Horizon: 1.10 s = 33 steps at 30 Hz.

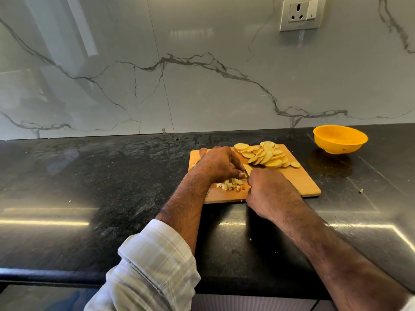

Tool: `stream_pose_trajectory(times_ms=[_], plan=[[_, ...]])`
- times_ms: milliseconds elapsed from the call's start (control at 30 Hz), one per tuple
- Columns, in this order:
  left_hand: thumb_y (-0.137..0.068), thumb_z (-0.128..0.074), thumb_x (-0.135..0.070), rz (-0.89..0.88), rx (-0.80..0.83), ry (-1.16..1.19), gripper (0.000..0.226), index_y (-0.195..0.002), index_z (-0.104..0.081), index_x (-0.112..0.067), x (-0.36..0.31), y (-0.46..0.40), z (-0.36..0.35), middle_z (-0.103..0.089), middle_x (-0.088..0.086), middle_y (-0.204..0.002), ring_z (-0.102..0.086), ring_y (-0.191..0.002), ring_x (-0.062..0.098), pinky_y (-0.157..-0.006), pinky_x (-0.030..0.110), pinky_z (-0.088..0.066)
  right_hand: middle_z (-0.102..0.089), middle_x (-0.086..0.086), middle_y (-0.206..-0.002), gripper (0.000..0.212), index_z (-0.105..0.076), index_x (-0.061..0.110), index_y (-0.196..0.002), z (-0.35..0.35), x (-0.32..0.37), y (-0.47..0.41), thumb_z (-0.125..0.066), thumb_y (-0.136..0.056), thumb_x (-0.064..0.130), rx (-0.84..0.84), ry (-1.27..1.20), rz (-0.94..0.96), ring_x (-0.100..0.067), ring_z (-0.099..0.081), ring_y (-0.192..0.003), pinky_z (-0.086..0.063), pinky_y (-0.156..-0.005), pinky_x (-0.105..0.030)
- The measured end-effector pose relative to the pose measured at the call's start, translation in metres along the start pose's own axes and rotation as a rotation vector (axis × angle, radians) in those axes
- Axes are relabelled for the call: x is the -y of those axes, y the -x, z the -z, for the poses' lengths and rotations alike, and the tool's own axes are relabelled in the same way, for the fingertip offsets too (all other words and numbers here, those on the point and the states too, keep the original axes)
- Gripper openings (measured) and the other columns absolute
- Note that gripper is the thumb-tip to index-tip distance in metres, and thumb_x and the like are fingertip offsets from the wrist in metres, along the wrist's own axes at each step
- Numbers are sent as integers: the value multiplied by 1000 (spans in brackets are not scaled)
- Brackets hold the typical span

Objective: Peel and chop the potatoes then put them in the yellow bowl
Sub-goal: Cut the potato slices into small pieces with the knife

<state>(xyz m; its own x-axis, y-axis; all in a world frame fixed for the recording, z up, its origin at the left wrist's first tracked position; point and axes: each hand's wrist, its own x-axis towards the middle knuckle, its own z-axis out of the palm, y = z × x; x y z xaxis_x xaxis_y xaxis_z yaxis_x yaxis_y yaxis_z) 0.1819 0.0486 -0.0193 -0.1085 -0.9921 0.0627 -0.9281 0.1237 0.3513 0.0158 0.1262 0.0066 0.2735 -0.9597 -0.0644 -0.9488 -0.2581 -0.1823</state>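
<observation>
A wooden cutting board (301,180) lies on the black counter. A heap of round potato slices (265,154) covers its far part. Small potato cubes (230,184) lie near its front left. My left hand (219,163) curls its fingers down on a potato slice (247,169) at the board's middle. My right hand (267,189) grips a knife whose handle is hidden in the fist; only a bit of dark blade (246,174) shows between the hands, against the slice. The yellow bowl (340,139) stands to the right of the board, apart from it, with nothing seen inside.
The marble backsplash rises behind the counter, with a wall socket (302,13) at the upper right. A small potato scrap (361,191) lies on the counter right of the board. The counter's front edge (56,273) runs below my forearms.
</observation>
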Motion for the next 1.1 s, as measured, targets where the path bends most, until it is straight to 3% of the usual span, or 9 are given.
stream_pose_trajectory(times_ms=[133, 267, 433, 567, 733, 1100], plan=[[-85, -84, -47, -6, 9, 3, 10, -79, -76, -45, -1, -2, 1, -68, -29, -95, -53, -125, 11, -119, 68, -18, -65, -5, -118, 47, -58, 16, -131, 6, 6, -13, -76, -90, 30, 44, 31, -11, -21, -62, -102, -56, -86, -33], [-85, -84, -48, -1, -2, 20, 16, -73, -73, -46, 1, -1, 2, -62, -32, -85, -53, -123, 10, -118, 68, -18, -63, -7, -128, 55, -54, 16, -138, 9, 10, -21, -76, -91, 31, 93, 53, -9, -25, -63, -113, -57, -93, -36], [-84, -84, -50, 36, -33, 21, 10, -91, -80, -45, 1, 1, 2, -70, -28, -101, -49, -131, 12, -120, 69, -14, -61, 4, -96, 35, -66, 20, -124, 3, -8, -2, -74, -91, 30, 22, 10, 20, -14, -59, -88, -54, -74, -27], [-84, -85, -46, 38, -54, 91, 13, -94, -82, -40, 6, 3, 1, -72, -25, -104, -48, -122, 6, -120, 68, -17, -64, 4, -91, 19, -72, 21, -109, 0, -19, 14, -72, -93, 32, -3, -66, 0, -11, -62, -84, -53, -68, -26], [-86, -84, -43, 66, -61, 79, 7, -92, -82, -41, 6, 4, 1, -72, -21, -114, -47, -138, 16, -121, 69, -13, -65, 3, -97, 26, -68, 22, -117, -2, -13, 15, -68, -96, 36, -62, -87, 3, -13, -64, -89, -61, -82, -33], [-84, -87, -42, 70, -48, 137, 6, -83, -82, -38, 8, -3, -3, -72, -25, -98, -53, -122, 10, -118, 67, -21, -64, -1, -109, 38, -63, 19, -126, -6, 2, -1, -73, -92, 34, -63, -37, 14, -16, -60, -97, -57, -82, -30]])
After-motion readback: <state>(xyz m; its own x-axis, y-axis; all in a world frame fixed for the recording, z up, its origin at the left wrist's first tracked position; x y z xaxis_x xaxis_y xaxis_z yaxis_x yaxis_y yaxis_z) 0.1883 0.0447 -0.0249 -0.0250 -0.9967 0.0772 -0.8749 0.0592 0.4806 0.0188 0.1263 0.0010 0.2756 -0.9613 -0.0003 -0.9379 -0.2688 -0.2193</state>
